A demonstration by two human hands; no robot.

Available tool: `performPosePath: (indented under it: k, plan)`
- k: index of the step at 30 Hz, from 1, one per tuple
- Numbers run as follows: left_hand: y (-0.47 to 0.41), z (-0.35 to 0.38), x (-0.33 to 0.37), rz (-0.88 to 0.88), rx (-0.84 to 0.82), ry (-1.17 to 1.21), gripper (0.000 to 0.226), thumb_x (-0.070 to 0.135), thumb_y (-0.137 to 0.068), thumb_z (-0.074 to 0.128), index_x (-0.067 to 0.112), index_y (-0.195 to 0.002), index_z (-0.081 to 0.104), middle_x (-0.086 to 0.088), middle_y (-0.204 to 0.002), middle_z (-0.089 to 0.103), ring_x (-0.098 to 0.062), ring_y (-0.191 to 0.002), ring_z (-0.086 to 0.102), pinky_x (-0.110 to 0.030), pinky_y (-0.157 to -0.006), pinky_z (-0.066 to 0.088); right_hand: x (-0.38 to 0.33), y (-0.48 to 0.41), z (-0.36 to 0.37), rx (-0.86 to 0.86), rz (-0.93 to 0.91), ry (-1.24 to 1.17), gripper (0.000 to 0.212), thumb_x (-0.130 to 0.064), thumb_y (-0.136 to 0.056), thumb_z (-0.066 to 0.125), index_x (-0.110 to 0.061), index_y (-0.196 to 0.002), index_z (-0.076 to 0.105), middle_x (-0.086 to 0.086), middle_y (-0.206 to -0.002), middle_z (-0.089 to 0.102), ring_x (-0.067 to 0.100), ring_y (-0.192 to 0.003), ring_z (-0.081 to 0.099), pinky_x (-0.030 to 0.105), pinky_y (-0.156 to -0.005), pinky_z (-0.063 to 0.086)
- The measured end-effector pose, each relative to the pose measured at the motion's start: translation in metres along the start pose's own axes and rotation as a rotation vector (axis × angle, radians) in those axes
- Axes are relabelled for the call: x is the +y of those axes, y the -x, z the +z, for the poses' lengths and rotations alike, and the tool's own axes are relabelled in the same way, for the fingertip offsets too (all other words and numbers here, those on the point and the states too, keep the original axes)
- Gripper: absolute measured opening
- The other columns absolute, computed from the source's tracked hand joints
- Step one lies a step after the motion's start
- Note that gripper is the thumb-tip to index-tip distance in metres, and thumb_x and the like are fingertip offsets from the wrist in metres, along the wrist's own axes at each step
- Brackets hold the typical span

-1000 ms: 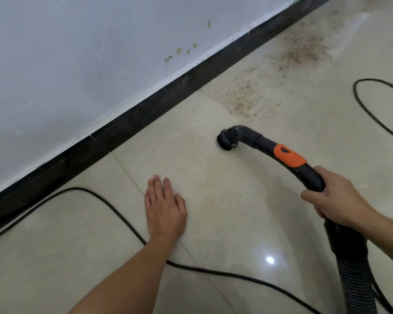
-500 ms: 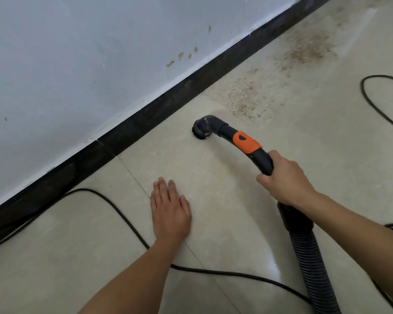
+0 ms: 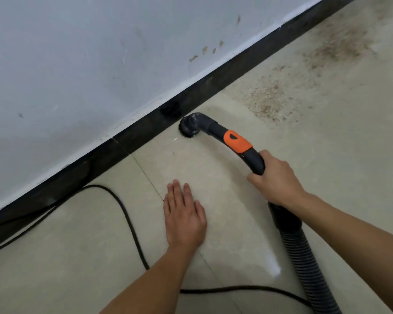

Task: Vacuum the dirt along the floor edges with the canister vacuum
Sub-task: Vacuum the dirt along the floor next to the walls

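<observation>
Two hands share the work. Nearest, the ribbed hose (image 3: 304,264) runs up from the bottom edge; it looks soft and bendy, so it will likely trail and tug rather than steer. A thin black cord (image 3: 127,223) loops across the floor (image 3: 55,279) under the left forearm and could snag a knee or the hose.

The left hand (image 3: 184,220) lies flat on the tile, fingers spread, holding nothing, apparently as a prop for the body. The right hand (image 3: 275,180) is wrapped tight around the curved black handle (image 3: 254,158), just behind the orange collar (image 3: 236,141). That rigid bend seems the right place to hold: stiff plastic, probably light, and close enough to the head to aim it.

Farther on, the round brush (image 3: 187,130) sits on the tile, touching or nearly touching the dark skirting (image 3: 213,87). Its bristles should give a little, so light pressure ought to do.

Beyond, brown dirt (image 3: 270,100) lies scattered along the edge, not yet cleared.
</observation>
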State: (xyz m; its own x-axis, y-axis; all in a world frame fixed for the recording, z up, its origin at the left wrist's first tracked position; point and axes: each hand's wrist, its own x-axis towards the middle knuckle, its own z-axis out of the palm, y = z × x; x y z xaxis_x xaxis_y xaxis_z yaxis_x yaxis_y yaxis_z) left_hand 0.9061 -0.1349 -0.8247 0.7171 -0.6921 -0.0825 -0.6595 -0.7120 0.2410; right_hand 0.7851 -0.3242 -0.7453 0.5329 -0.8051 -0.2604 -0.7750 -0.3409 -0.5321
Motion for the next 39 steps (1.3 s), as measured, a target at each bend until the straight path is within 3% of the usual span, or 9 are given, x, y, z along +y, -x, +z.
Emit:
performPosePath:
  k: [3,7,10,14,23,27,32,39]
  plan:
    - [0.001,0.001,-0.002,0.002,0.007,0.008,0.057,0.033,-0.1,0.03,0.01,-0.152,0.024,-0.013,-0.161,0.012,-0.025,-0.149,0.004,-0.036,-0.12,0.001,0.022,0.013,-0.026,0.03,0.065,-0.029,0.026,-0.025,-0.077,0.066,-0.026,-0.097,0.049,0.008,-0.08,0.061,0.031,-0.067,0.062,0.038,-0.064,0.053]
    - [0.004,-0.003,-0.001,0.017,0.03,0.0,0.06,0.034,-0.096,0.024,0.006,-0.149,0.031,-0.017,-0.158,0.02,-0.029,-0.147,0.013,-0.04,-0.12,0.009,0.075,0.067,-0.052,0.1,0.179,-0.045,0.022,-0.022,-0.076,0.067,-0.024,-0.084,0.047,0.004,-0.069,0.059,0.025,-0.055,0.061,0.033,-0.052,0.048]
    - [0.004,-0.005,0.001,0.017,0.018,-0.006,0.063,0.036,-0.095,0.022,0.004,-0.148,0.032,-0.018,-0.157,0.022,-0.03,-0.147,0.015,-0.041,-0.12,0.01,0.123,0.115,-0.062,0.166,0.307,-0.094,0.022,-0.021,-0.075,0.07,-0.023,-0.078,0.048,0.006,-0.062,0.06,0.028,-0.053,0.059,0.037,-0.051,0.05]
    - [0.001,-0.004,0.005,-0.012,-0.015,-0.042,0.054,0.028,-0.099,0.035,0.004,-0.148,0.032,-0.02,-0.157,0.021,-0.033,-0.146,0.015,-0.044,-0.119,0.012,0.164,0.132,-0.086,0.306,0.413,-0.078,0.021,-0.021,-0.075,0.071,-0.022,-0.079,0.05,0.005,-0.056,0.061,0.022,-0.048,0.061,0.032,-0.048,0.046]
    - [-0.053,-0.004,0.054,0.091,0.028,0.073,0.051,0.024,-0.098,0.041,0.008,-0.145,0.035,-0.018,-0.156,0.024,-0.032,-0.145,0.017,-0.041,-0.119,0.012,0.15,0.072,-0.088,0.298,0.328,-0.075,0.02,-0.021,-0.076,0.069,-0.019,-0.088,0.052,0.013,-0.067,0.063,0.031,-0.06,0.063,0.042,-0.062,0.054]
    - [-0.107,0.001,0.08,0.041,0.043,0.11,0.05,0.025,-0.1,0.037,0.008,-0.147,0.032,-0.018,-0.157,0.022,-0.031,-0.146,0.014,-0.039,-0.119,0.011,0.146,0.039,-0.091,0.265,0.274,-0.046,0.02,-0.022,-0.076,0.067,-0.019,-0.085,0.049,0.009,-0.063,0.062,0.028,-0.054,0.063,0.035,-0.053,0.05]
    - [-0.135,0.018,0.093,-0.023,0.124,0.041,0.052,0.027,-0.099,0.034,0.003,-0.144,0.034,-0.023,-0.155,0.023,-0.036,-0.145,0.016,-0.041,-0.12,0.008,0.136,-0.015,-0.102,0.264,0.239,-0.004,0.021,-0.02,-0.075,0.068,-0.015,-0.078,0.047,0.003,-0.055,0.059,0.016,-0.045,0.057,0.023,-0.045,0.033]
    - [-0.136,0.02,0.095,-0.022,0.116,-0.001,0.054,0.03,-0.098,0.033,0.004,-0.145,0.035,-0.023,-0.155,0.025,-0.035,-0.145,0.018,-0.043,-0.12,0.011,0.092,-0.084,-0.096,0.188,0.175,-0.025,0.021,-0.019,-0.075,0.067,-0.017,-0.088,0.051,0.007,-0.062,0.06,0.018,-0.049,0.057,0.023,-0.046,0.034]
